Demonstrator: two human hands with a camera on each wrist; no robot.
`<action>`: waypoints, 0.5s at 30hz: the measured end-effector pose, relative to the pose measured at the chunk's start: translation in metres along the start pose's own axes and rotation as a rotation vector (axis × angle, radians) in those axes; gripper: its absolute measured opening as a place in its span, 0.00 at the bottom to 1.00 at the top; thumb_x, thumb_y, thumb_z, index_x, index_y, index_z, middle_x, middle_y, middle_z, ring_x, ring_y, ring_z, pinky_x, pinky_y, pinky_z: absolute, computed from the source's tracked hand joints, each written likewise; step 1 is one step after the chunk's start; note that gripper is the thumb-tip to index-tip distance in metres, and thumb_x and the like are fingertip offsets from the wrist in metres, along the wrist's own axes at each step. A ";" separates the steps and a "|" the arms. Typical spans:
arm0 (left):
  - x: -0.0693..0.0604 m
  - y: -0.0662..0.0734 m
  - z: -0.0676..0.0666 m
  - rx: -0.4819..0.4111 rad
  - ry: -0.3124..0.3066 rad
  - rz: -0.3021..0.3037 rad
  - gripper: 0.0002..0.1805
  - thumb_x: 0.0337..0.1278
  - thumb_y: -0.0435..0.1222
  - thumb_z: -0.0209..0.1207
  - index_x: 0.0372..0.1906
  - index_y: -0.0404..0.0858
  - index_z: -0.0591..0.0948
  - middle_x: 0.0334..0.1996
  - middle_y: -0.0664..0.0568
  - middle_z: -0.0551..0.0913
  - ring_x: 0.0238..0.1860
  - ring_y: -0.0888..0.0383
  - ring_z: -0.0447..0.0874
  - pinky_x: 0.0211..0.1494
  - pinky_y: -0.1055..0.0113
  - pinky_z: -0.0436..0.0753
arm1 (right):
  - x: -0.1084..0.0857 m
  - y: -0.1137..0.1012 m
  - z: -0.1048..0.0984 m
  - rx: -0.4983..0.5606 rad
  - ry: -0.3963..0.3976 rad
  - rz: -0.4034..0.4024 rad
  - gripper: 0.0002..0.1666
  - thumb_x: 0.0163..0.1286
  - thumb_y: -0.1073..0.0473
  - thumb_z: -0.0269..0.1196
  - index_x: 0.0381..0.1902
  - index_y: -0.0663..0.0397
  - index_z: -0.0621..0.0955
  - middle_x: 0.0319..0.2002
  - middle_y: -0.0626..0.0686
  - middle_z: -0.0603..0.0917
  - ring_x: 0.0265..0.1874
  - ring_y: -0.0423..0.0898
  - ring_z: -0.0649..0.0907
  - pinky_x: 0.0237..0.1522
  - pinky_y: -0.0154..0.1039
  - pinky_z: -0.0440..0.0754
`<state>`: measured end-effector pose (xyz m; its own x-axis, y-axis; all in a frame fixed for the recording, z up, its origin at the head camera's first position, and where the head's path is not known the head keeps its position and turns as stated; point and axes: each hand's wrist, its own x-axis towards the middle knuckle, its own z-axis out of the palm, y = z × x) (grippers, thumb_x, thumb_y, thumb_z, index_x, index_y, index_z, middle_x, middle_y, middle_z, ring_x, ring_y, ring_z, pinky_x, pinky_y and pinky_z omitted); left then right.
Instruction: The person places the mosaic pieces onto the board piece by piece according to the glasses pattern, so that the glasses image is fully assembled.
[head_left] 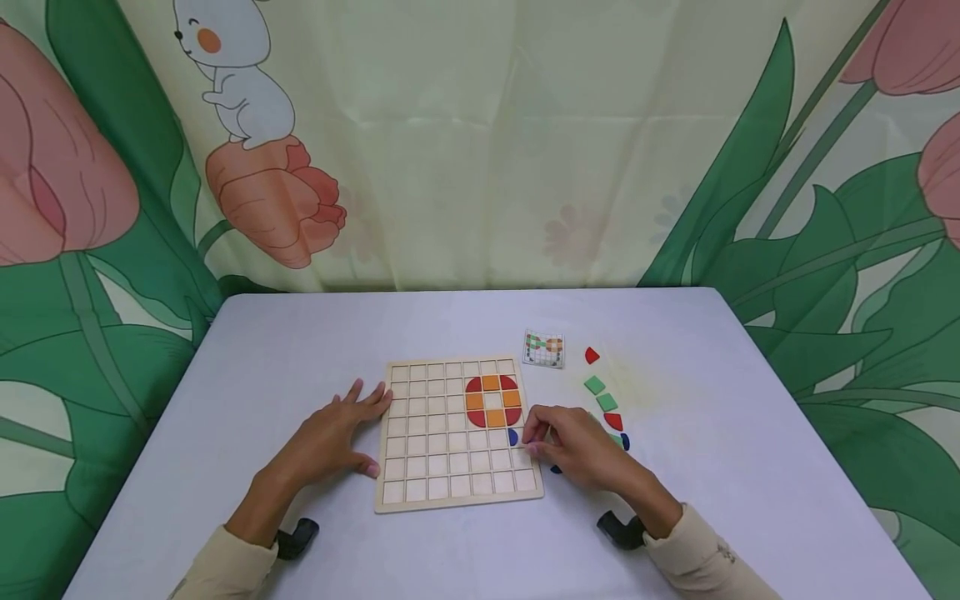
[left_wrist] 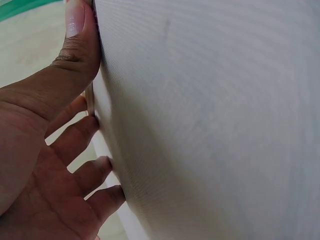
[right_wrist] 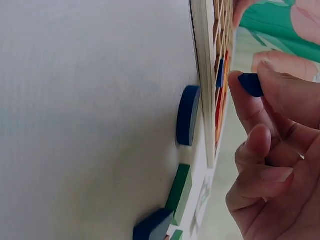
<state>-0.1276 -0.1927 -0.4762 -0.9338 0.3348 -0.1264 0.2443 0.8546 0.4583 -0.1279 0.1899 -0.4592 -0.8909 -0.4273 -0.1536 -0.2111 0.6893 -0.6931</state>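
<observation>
Blue piece point(right_wrist: 251, 86) is pinched between the thumb and forefinger of my right hand point(head_left: 573, 446), up by the right rim of the wooden grid board point(head_left: 459, 502), near the blue half-round point(head_left: 513, 437) already sitting in a square. My left hand point(head_left: 330, 437) is spread wide at the board's left edge, holding nothing. Looks to me like the step is seating this piece, so my tips: pinch lightly, line the flat side up with the cell wall before lowering, let it drop flat instead of shoving, and don't nudge the neighbour. A bit of pressure from the left should stop the board skating on the bench point(head_left: 337, 325). Headcount: on the board, four red quarter-rounds point(head_left: 474, 384), four orange squares point(head_left: 491, 382), one blue. Loose off to the right, two red bits point(head_left: 592, 355), two blue ones point(right_wrist: 187, 115) and at least three green ones point(head_left: 595, 385); my right hand might be hiding more. Plus one picture card point(head_left: 543, 354). So, four blues total that I can see, counting the pinched one.
</observation>
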 end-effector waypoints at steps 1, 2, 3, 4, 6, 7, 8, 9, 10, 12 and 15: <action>0.000 0.000 0.000 0.000 0.000 0.000 0.66 0.27 0.46 0.86 0.81 0.43 0.68 0.82 0.46 0.62 0.84 0.29 0.51 0.75 0.25 0.65 | 0.000 0.000 0.001 0.003 0.008 0.005 0.09 0.70 0.59 0.74 0.37 0.40 0.84 0.33 0.40 0.83 0.29 0.44 0.77 0.30 0.32 0.73; 0.000 0.000 0.000 0.000 0.001 0.001 0.66 0.27 0.46 0.86 0.81 0.43 0.67 0.82 0.46 0.62 0.84 0.28 0.51 0.75 0.25 0.65 | 0.000 -0.001 0.001 0.007 0.017 0.011 0.09 0.69 0.59 0.74 0.37 0.39 0.84 0.33 0.40 0.83 0.29 0.44 0.76 0.29 0.32 0.73; 0.000 0.000 0.000 0.000 0.001 0.000 0.66 0.27 0.46 0.85 0.81 0.44 0.67 0.82 0.46 0.62 0.84 0.28 0.51 0.74 0.24 0.65 | 0.000 -0.002 0.002 0.010 0.026 0.018 0.09 0.68 0.59 0.75 0.36 0.39 0.84 0.33 0.40 0.83 0.30 0.44 0.76 0.29 0.32 0.73; 0.000 0.000 0.000 0.001 0.001 0.001 0.66 0.27 0.47 0.85 0.81 0.44 0.67 0.83 0.46 0.62 0.84 0.28 0.51 0.74 0.24 0.65 | 0.000 -0.002 0.003 0.014 0.036 0.026 0.09 0.68 0.60 0.75 0.35 0.39 0.85 0.33 0.41 0.83 0.31 0.44 0.77 0.30 0.32 0.74; 0.000 0.000 0.000 0.000 0.001 -0.001 0.66 0.27 0.47 0.85 0.82 0.44 0.67 0.83 0.46 0.62 0.83 0.26 0.52 0.74 0.24 0.66 | 0.001 -0.004 0.004 0.024 0.056 0.038 0.09 0.67 0.60 0.76 0.34 0.39 0.85 0.33 0.41 0.83 0.32 0.44 0.77 0.31 0.32 0.75; 0.000 0.000 0.000 -0.002 0.000 0.000 0.66 0.28 0.47 0.85 0.82 0.44 0.67 0.83 0.46 0.62 0.83 0.26 0.52 0.74 0.23 0.66 | 0.001 -0.004 0.005 0.028 0.066 0.043 0.10 0.66 0.60 0.76 0.34 0.39 0.85 0.33 0.41 0.83 0.33 0.44 0.77 0.32 0.32 0.76; -0.001 0.000 0.000 -0.001 0.000 0.001 0.66 0.28 0.47 0.85 0.82 0.44 0.67 0.83 0.46 0.62 0.83 0.26 0.52 0.73 0.23 0.66 | 0.001 -0.005 0.006 0.033 0.074 0.047 0.10 0.66 0.60 0.77 0.34 0.39 0.86 0.32 0.41 0.83 0.33 0.44 0.78 0.32 0.32 0.76; -0.001 -0.001 0.000 -0.001 -0.001 0.002 0.66 0.28 0.47 0.85 0.82 0.44 0.67 0.83 0.46 0.62 0.83 0.26 0.52 0.74 0.24 0.65 | 0.001 -0.005 0.007 0.036 0.082 0.048 0.10 0.66 0.60 0.77 0.34 0.39 0.86 0.31 0.41 0.83 0.33 0.44 0.78 0.32 0.32 0.76; -0.001 -0.001 0.000 -0.001 -0.001 0.004 0.66 0.28 0.47 0.85 0.82 0.44 0.66 0.83 0.46 0.62 0.83 0.27 0.51 0.74 0.24 0.65 | 0.001 -0.006 0.008 0.037 0.088 0.049 0.10 0.66 0.60 0.77 0.33 0.40 0.86 0.31 0.41 0.83 0.33 0.44 0.78 0.32 0.32 0.76; -0.001 -0.001 -0.001 -0.002 -0.001 0.005 0.66 0.28 0.47 0.85 0.82 0.44 0.66 0.83 0.46 0.62 0.84 0.28 0.51 0.74 0.24 0.65 | 0.002 -0.006 0.009 0.037 0.096 0.049 0.10 0.65 0.60 0.77 0.33 0.40 0.86 0.29 0.41 0.83 0.31 0.44 0.77 0.31 0.32 0.74; -0.001 -0.001 -0.001 -0.002 0.000 0.005 0.66 0.28 0.47 0.85 0.82 0.44 0.66 0.83 0.46 0.62 0.83 0.27 0.51 0.74 0.24 0.66 | 0.003 -0.006 0.011 0.035 0.093 0.063 0.10 0.65 0.61 0.77 0.32 0.41 0.86 0.29 0.40 0.83 0.30 0.44 0.77 0.30 0.33 0.73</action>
<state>-0.1276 -0.1943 -0.4759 -0.9325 0.3390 -0.1247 0.2483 0.8522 0.4605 -0.1247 0.1781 -0.4626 -0.9358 -0.3265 -0.1329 -0.1408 0.6918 -0.7082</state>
